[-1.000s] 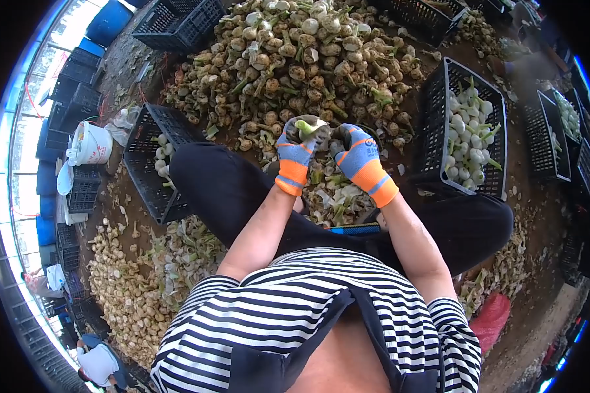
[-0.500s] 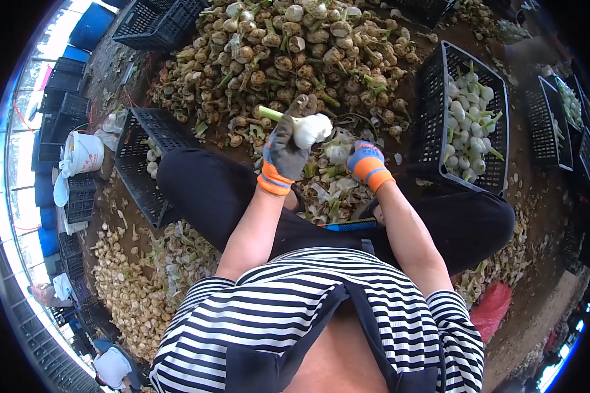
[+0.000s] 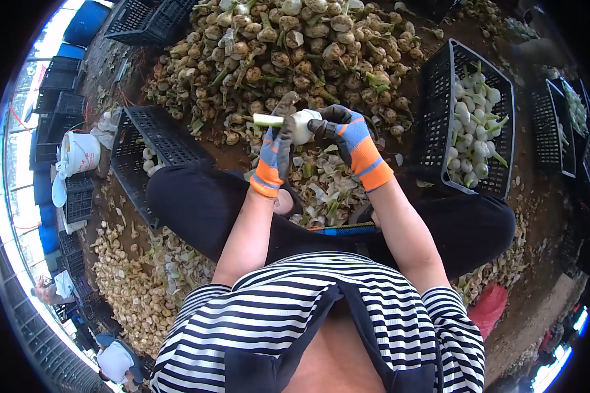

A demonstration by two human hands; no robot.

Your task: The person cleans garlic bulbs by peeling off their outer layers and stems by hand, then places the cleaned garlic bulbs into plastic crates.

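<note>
A peeled white garlic bulb (image 3: 303, 127) with a cut green stem pointing left is held up above the peel scraps (image 3: 328, 187). My left hand (image 3: 273, 152), in a grey, blue and orange glove, is wrapped round it at the stem side. My right hand (image 3: 353, 141), gloved alike, has its fingers closed on the bulb's right side. Beyond both hands rises a large heap of unpeeled, soil-stained bulbs (image 3: 295, 59). To the right, a black crate (image 3: 434, 118) holds peeled white bulbs (image 3: 469, 141) with green stems.
A tilted black crate (image 3: 170, 134) with some white bulbs stands at the left, a white bucket (image 3: 80, 154) beyond it. Small bulbs (image 3: 128, 281) lie at the lower left. A person (image 3: 116, 361) is at the far lower left. A red bag (image 3: 488, 311) lies lower right.
From one second ago, the bulb has come into clear view in my left hand. My right hand dropped away toward the peel scraps, then rose back onto the bulb. The view has shifted slightly.
</note>
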